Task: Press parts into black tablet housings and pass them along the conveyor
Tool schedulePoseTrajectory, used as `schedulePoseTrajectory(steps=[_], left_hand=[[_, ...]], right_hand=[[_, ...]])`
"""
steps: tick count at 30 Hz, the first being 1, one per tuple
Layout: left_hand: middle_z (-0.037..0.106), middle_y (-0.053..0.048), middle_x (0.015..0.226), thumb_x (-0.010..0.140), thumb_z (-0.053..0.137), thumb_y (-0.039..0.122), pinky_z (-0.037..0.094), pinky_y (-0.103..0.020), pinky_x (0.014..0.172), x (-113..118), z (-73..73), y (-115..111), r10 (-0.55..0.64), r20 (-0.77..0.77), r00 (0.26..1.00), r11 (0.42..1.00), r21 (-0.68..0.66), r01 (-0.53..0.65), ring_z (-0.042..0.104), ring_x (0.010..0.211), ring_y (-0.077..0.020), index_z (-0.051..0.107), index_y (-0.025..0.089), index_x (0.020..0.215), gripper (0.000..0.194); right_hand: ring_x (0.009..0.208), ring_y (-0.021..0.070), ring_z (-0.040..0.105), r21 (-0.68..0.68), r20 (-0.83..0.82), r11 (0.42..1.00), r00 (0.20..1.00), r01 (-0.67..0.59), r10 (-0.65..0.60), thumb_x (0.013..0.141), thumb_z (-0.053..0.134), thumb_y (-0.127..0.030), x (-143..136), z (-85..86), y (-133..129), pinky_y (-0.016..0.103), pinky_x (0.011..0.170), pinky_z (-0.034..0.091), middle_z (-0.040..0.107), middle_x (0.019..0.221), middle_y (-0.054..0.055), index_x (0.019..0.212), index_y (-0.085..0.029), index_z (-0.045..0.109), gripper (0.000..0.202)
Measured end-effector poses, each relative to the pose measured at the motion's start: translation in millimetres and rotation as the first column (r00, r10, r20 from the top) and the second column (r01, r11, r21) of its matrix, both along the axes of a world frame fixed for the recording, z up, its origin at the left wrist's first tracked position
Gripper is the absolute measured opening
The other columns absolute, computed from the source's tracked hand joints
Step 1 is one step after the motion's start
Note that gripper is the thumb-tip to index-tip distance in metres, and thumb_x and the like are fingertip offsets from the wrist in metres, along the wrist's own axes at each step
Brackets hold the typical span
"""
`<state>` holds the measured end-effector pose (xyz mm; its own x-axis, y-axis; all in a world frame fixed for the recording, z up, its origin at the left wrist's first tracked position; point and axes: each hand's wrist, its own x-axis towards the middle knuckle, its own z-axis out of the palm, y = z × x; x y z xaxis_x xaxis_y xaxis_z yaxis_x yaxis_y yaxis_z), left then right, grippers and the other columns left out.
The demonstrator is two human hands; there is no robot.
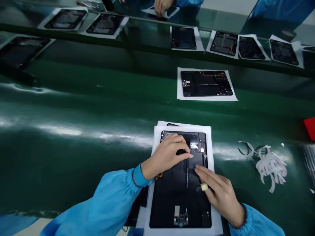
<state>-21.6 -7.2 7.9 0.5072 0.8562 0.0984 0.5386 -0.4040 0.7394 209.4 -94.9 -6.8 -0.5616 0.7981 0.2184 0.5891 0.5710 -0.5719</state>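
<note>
An opened black tablet housing (169,196), with a small circuit board (181,219) near its close edge, lies on white sheets (216,219) in front of me. My left hand (169,152) reaches over its upper half, thumb and forefinger pinched together just above the surface. Whatever sits in that pinch is too small to make out. Lower right, my right hand (219,190) rests with its fingers stretched over the housing, fingertips at its dark inner face. A pale yellow band (204,186) with a dark tip shows under those fingers; what it belongs to is unclear.
Curled white strips (272,165) are heaped to the right on the green table (73,164). Another tablet housing (206,83) lies ahead on a white sheet. Several more line a raised ledge (147,39). Across it, a co-worker's hand (162,6) touches another. A red object (310,127) is at far right.
</note>
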Motion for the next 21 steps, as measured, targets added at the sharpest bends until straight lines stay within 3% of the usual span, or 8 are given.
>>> schedulePoseTrajectory(steps=[21], left_hand=[[0.064, 0.000, 0.083, 0.085, 0.069, 0.030, 0.039, -0.032, 0.077, -1.8, -0.1, -1.0, -0.016, -0.040, 0.999, 1.000, 0.024, 0.017, 0.054, 0.082, -0.0180, 0.068, 0.019, 0.079, 0.012]], right_hand=[[0.113, 0.0178, 0.063, -0.021, 0.043, 1.000, 0.999, -0.022, 0.023, 0.094, 0.036, -0.008, -3.2, 2.1, -1.9, 0.030, 0.086, 0.058, 0.059, 0.132, 0.013, 0.134, -0.014, 0.050, 0.043]])
